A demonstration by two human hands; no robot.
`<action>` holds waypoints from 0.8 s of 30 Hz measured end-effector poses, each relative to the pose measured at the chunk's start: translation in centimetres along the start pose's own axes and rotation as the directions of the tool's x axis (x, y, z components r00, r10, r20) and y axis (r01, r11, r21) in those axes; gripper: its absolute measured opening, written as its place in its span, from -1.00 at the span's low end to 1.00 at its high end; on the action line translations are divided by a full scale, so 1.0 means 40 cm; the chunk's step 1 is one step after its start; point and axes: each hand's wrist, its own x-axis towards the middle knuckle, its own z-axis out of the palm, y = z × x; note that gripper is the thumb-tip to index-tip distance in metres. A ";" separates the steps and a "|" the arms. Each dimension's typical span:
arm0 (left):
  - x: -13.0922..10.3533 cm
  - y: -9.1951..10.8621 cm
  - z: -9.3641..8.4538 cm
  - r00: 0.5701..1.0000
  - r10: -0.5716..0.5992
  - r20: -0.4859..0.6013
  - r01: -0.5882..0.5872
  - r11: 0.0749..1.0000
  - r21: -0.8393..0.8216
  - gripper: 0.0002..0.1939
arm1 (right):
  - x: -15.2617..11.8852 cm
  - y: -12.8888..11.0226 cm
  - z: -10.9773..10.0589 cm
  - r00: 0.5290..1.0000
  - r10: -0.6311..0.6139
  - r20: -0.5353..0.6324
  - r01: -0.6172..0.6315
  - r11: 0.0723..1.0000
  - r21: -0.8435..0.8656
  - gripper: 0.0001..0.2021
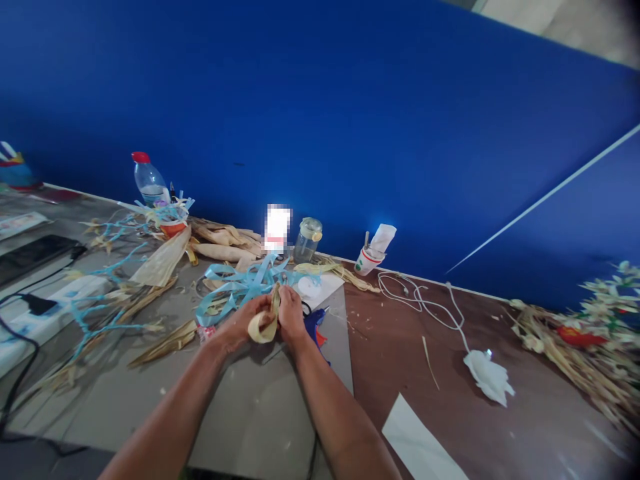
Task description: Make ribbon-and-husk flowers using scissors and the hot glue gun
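Observation:
A pale strip that looks like dried corn husk (263, 329) is curled into a loop between my hands. My left hand (246, 319) closes its fingers on the strip's left side. Against its upper end, my right hand (291, 312) is closed too, its fingertips partly hidden. Just behind the hands lies a heap of light blue ribbon (235, 280). Right of my right hand, partly covered by it, is a blue tool (314, 323) that looks like a glue gun. A white roll (310, 287) rests on a sheet of paper beyond.
Dried husks (225, 237) lie along the blue partition (320, 120). A bottle (149, 180), a jar (307, 241) and a paper cup (369, 260) stand at the back. Blue-wrapped stems (107, 327) and a power strip (60, 307) are left; a white cable (425, 303) and dried stalks (560, 340) right.

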 end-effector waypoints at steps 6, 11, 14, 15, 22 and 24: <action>0.014 -0.020 0.014 0.981 0.012 -0.193 0.010 0.994 0.112 -0.77 | 0.010 -0.023 0.002 0.980 0.184 -0.074 -0.167 0.967 0.192 -0.70; 0.013 -0.018 0.017 0.910 0.200 -0.363 -0.083 0.946 0.313 -0.72 | 0.012 -0.041 -0.001 0.987 0.087 -0.133 -0.064 0.984 0.167 -0.66; 0.009 -0.008 0.017 0.874 0.256 -0.413 -0.085 0.917 0.390 -0.67 | 0.007 -0.045 -0.004 0.991 -0.008 -0.133 0.014 0.999 0.043 -0.66; 0.008 -0.005 0.018 0.867 0.266 -0.422 -0.086 0.913 0.399 -0.67 | 0.006 -0.045 -0.004 0.990 -0.041 -0.136 0.041 0.999 0.003 -0.67; 0.010 -0.012 0.014 0.864 0.208 -0.458 -0.087 0.959 0.271 -0.65 | 0.027 -0.045 -0.017 0.976 0.068 -0.209 -0.036 0.987 0.154 -0.73; 0.009 -0.014 0.004 0.857 0.193 -0.477 -0.107 0.973 0.202 -0.65 | 0.045 -0.051 -0.037 0.948 0.151 -0.281 -0.075 0.962 0.263 -0.72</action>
